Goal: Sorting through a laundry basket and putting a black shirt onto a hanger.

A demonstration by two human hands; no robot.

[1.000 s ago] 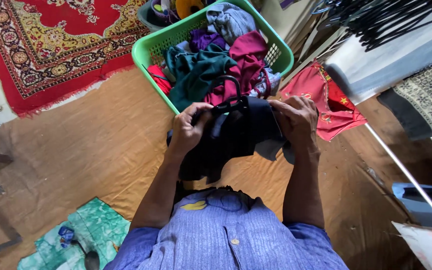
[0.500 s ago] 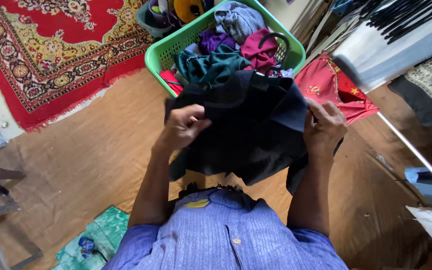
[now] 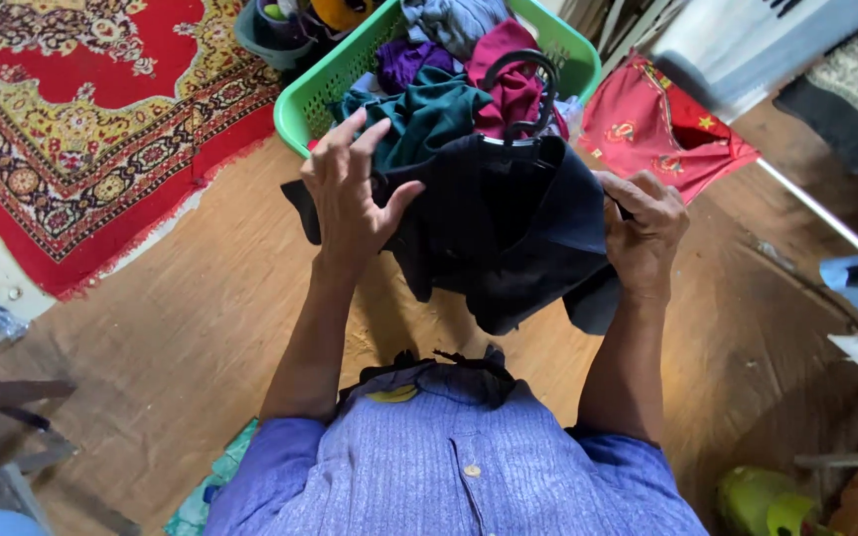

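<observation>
A dark garment (image 3: 508,228) on a black hanger (image 3: 528,99) hangs just before the green laundry basket (image 3: 325,94), its width running left to right, the hook pointing toward the basket. The left hand (image 3: 350,194) holds the garment's left edge between thumb and palm, fingers spread upward. The right hand (image 3: 643,228) pinches its right edge, fingers curled shut. The basket holds teal, maroon, purple and grey clothes.
</observation>
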